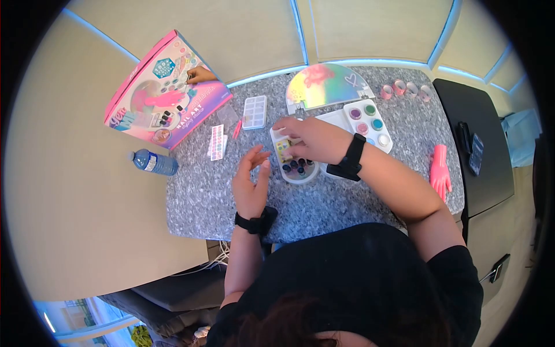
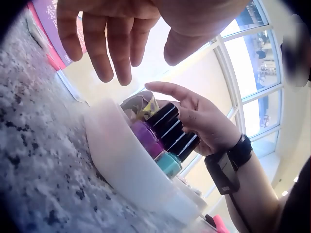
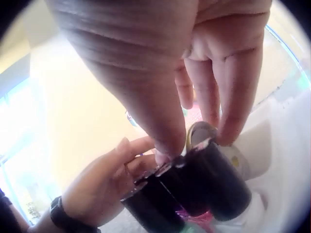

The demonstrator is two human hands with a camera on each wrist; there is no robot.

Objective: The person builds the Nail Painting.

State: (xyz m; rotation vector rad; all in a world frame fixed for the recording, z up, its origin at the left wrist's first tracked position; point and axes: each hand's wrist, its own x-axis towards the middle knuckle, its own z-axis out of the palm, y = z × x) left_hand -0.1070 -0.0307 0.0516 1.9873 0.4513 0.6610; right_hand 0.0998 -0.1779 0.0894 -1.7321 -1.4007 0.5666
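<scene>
My right grip is at the yellow patterned piece, thumb and fingers about it; whether they pinch it, I cannot tell. This piece is in the white tray, beside dark-capped polish bottles. My left grip is released, near the tray. Farther on the bench lies a pink model hand.

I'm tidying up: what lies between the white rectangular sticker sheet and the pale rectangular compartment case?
In the head view, a slim pink stick-shaped tool lies between the sticker sheet and the compartment case, with a translucent piece beside it.
</scene>
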